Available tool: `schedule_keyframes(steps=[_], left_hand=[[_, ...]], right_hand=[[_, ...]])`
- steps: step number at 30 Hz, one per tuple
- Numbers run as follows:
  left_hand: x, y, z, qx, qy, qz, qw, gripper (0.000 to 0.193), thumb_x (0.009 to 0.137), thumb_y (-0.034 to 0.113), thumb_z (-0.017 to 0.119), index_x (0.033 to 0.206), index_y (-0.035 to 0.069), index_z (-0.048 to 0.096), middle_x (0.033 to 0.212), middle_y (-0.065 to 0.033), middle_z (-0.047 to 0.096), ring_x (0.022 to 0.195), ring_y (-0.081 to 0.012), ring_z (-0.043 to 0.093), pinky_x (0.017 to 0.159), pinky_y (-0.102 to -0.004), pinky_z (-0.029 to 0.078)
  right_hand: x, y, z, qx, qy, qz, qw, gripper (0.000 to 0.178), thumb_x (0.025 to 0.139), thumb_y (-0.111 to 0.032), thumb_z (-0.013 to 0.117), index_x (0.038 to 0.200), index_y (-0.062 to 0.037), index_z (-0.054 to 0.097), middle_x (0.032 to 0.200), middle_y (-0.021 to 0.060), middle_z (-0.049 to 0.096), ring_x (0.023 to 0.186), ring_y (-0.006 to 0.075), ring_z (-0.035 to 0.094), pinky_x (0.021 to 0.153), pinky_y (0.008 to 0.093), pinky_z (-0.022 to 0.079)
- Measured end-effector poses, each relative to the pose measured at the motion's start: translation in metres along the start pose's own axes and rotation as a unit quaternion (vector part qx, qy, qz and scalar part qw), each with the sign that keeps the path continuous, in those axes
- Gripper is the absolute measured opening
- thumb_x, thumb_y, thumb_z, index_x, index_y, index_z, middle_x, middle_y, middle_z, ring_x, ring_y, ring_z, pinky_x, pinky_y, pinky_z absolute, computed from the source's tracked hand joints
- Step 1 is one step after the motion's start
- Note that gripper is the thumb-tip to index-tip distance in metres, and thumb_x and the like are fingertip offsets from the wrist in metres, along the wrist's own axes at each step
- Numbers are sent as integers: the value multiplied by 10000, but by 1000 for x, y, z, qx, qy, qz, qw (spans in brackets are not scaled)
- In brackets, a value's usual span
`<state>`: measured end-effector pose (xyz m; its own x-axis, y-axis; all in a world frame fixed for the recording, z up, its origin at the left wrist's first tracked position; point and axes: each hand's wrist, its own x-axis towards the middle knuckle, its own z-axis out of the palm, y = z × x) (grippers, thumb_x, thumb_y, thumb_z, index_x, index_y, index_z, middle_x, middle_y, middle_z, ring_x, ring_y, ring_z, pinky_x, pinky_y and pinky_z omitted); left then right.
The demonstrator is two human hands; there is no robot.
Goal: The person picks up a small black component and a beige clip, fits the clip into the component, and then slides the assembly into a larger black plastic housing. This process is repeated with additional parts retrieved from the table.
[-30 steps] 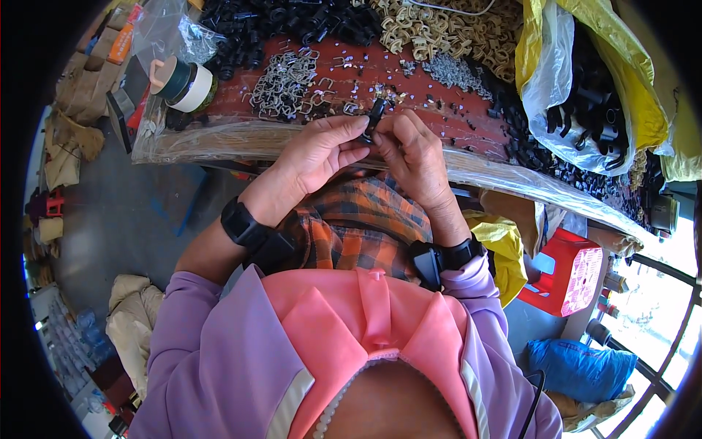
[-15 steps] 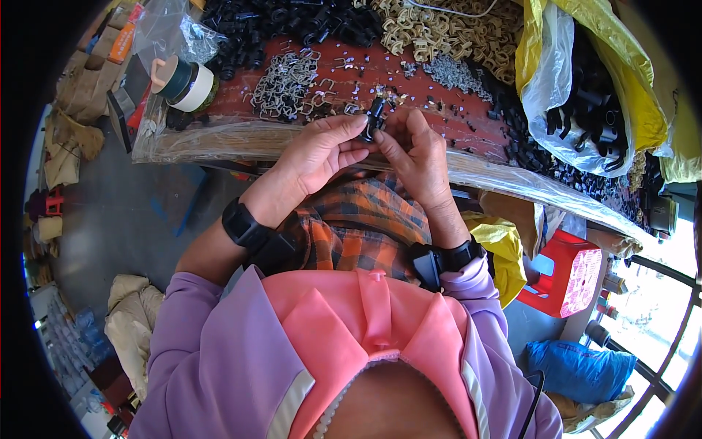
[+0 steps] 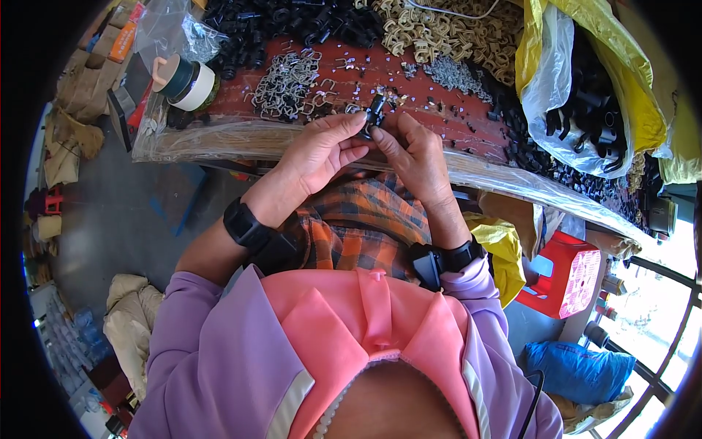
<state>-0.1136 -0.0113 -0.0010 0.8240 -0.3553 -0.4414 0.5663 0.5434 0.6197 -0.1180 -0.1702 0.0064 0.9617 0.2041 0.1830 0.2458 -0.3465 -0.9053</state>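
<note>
A small black plastic fitting [image 3: 375, 110] with a narrow upper tube is held upright between my hands, just above the table's near edge. My left hand [image 3: 327, 146] pinches it from the left with thumb and forefinger. From the other side, my right hand [image 3: 415, 152] is closed with its thumb and fingertips pressed against the fitting's lower part. Whether a smaller piece sits under the right fingertips cannot be made out. Just beyond my hands lies a pile of bent metal clips [image 3: 289, 80] on the red tabletop [image 3: 351, 67].
Black fittings [image 3: 292, 25], beige plastic clips [image 3: 446, 29] and small silvery parts [image 3: 457, 77] lie heaped farther back. A lidded cup [image 3: 191, 86] stands at the left. At the right sits a yellow bag [image 3: 643, 88] of black parts; below it, a red stool [image 3: 574, 278].
My right hand's fingers have shifted slightly on the fitting. The fitting and my left hand have stayed nearly in place.
</note>
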Motion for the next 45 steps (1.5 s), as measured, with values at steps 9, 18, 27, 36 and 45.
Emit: schedule_keyframes(steps=[9, 18, 27, 36, 45], left_hand=[[1, -1, -1, 1, 4, 6, 1000, 108, 767, 136, 569, 861, 83, 580, 826, -10, 572, 747, -98, 542, 664, -227, 474], [2, -1, 0, 1, 1, 9, 1000, 106, 767, 130, 568, 860, 80, 579, 828, -12, 572, 736, -103, 551, 661, -230, 477], [4, 0, -3, 17, -8, 1, 1000, 144, 783, 150, 548, 907, 77, 559, 861, -20, 575, 797, -155, 567, 683, -226, 479], [2, 2, 2, -2, 0, -6, 1000, 108, 765, 135, 571, 849, 67, 579, 830, -5, 561, 734, -132, 557, 683, -248, 480], [4, 4, -2, 13, -33, -22, 999, 153, 791, 141, 534, 920, 61, 554, 871, -38, 575, 805, -193, 576, 662, -227, 491]], right_hand=[[-1, 8, 3, 48, -8, 29, 998, 131, 769, -95, 567, 757, 4, 482, 617, 32, 558, 594, 58, 525, 516, 198, 409], [-1, 17, 9, 210, 17, 49, 976, 67, 757, 5, 552, 778, 6, 489, 717, 17, 547, 653, 63, 542, 582, 178, 432], [-2, 11, 9, 232, 91, 7, 968, 69, 750, -4, 568, 805, 6, 529, 729, -3, 543, 641, 36, 491, 576, 162, 407], [0, 14, 13, 223, 86, -11, 971, 43, 754, 9, 554, 760, 12, 512, 713, 6, 530, 622, 50, 497, 556, 174, 413], [2, 22, 13, 176, 87, -23, 980, 45, 767, -23, 551, 781, -6, 512, 707, -16, 507, 637, 35, 437, 578, 173, 378]])
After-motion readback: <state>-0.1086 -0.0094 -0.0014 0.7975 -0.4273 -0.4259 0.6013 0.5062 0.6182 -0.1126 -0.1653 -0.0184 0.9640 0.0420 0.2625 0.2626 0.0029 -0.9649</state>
